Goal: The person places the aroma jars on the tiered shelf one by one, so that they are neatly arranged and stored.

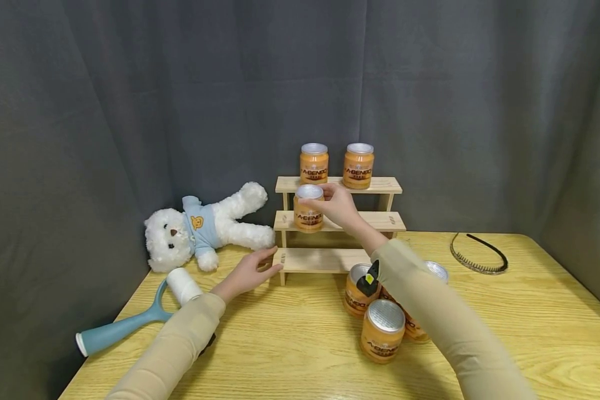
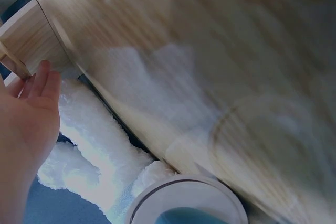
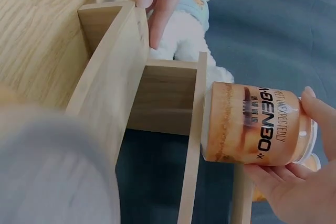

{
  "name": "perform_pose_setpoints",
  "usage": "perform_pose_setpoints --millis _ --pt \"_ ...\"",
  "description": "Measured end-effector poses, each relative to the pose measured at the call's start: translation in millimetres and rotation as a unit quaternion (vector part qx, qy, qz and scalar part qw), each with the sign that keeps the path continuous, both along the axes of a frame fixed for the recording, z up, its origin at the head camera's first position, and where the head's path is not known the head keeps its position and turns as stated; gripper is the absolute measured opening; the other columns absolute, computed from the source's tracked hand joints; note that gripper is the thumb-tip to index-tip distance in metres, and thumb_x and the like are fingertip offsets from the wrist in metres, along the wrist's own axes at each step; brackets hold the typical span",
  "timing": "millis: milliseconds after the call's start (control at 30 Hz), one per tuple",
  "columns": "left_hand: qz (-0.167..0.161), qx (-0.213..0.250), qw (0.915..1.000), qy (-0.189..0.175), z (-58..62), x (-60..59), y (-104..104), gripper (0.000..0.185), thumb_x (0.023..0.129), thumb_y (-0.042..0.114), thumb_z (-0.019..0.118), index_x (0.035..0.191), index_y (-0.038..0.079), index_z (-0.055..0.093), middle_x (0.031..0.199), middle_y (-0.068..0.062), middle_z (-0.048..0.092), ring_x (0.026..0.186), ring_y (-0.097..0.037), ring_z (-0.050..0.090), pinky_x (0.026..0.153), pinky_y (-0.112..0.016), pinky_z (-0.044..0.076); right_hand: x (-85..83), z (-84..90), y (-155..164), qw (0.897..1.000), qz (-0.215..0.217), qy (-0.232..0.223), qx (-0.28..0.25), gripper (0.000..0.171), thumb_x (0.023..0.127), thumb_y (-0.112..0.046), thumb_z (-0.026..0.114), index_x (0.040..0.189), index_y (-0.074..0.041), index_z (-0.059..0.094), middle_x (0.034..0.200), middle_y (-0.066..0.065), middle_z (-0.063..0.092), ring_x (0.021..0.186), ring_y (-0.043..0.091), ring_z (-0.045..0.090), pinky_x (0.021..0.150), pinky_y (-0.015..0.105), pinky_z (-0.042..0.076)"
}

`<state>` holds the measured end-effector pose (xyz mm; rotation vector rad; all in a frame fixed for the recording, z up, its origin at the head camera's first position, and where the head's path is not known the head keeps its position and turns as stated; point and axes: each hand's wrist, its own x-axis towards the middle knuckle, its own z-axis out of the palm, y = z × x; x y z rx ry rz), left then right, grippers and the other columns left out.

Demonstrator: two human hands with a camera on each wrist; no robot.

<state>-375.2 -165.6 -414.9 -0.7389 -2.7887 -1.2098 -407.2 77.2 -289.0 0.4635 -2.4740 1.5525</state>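
Observation:
My right hand grips an orange can with a silver lid, thumb on one side and fingers on the other. This can is upright, its base right at the left part of the middle step of a three-tier wooden stand. In the right wrist view the same can shows its printed label. My left hand holds the left end of the stand's lowest step, thumb near the front corner. Two like cans, a left one and a right one, stand on the top step.
Several more orange cans stand on the table by my right forearm, which partly hides them. A white plush bear in a blue shirt lies at left, near a blue-handled lint roller. A dark headband lies at right. Grey curtains hang behind.

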Motion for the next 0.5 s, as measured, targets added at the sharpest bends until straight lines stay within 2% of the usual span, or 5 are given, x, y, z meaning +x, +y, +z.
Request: perform_pose_setpoints --millis 500 --pt "-0.001 -0.002 1.0 0.003 -0.7 0.2 -1 0.067 0.093 0.04 0.057 0.145 0.005 0.034 0.148 -0.013 0.036 0.129 -0.03 0.045 0.106 -0.041 0.042 -11.7 -3.6 -15 1.0 0.011 0.001 -0.002 0.067 0.082 -0.038 0.072 0.133 -0.005 0.047 0.124 0.012 0.055 0.111 0.025 0.057 0.091 0.038 0.052"
